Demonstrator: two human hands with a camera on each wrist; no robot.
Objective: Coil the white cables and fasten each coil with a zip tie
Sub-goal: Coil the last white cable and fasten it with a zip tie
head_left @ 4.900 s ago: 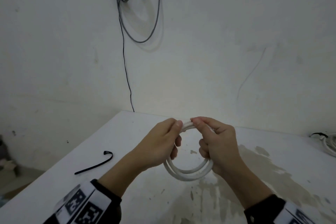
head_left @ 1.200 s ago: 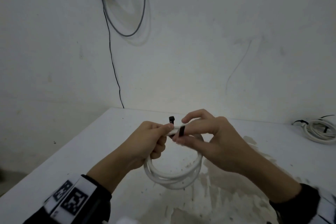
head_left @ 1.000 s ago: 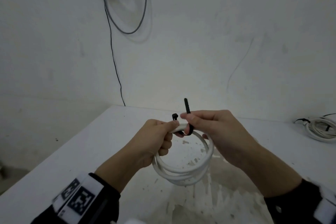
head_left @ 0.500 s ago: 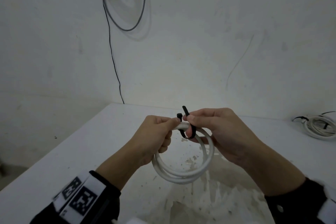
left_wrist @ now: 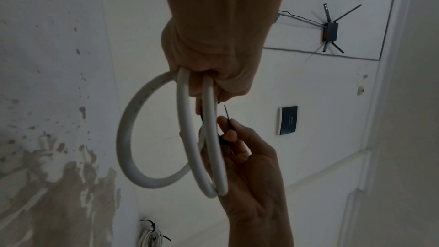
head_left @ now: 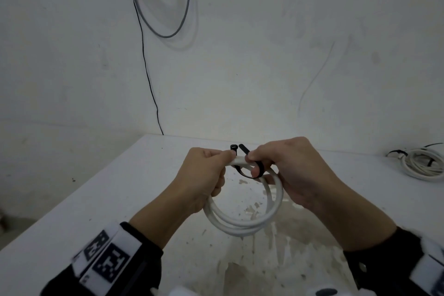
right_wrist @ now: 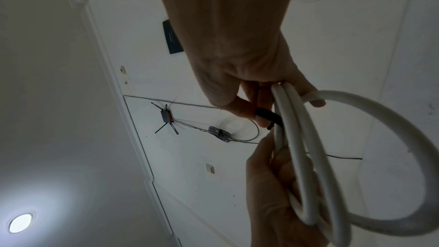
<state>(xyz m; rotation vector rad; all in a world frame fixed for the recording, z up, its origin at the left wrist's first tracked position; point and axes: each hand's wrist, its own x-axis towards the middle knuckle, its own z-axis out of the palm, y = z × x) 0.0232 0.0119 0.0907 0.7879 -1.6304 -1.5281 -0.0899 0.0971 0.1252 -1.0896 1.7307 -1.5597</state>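
Observation:
A coil of white cable (head_left: 242, 222) hangs above the white table (head_left: 101, 202), held up by both hands. My left hand (head_left: 204, 170) grips the top of the coil (left_wrist: 192, 138) with curled fingers. A black zip tie (head_left: 249, 168) is looped round the coil's top strands; its head (head_left: 233, 147) and its tail tip (head_left: 243, 149) stick up between the two thumbs. My right hand (head_left: 288, 170) pinches the zip tie (right_wrist: 267, 115) against the cable (right_wrist: 297, 147). In the left wrist view the thin tail (left_wrist: 226, 114) rises from the right hand's fingertips (left_wrist: 231, 131).
A second white cable bundle (head_left: 422, 163) with a black tie lies at the table's far right. Grey cable loops (head_left: 163, 0) hang on the wall behind. The table's left edge drops off near my left forearm. The tabletop (head_left: 276, 247) below the coil is stained.
The zip tie, lying on the table 4.9 s ago, is now wrapped round the coil. Over the last second the right hand bent the upright tail down toward the tie's head.

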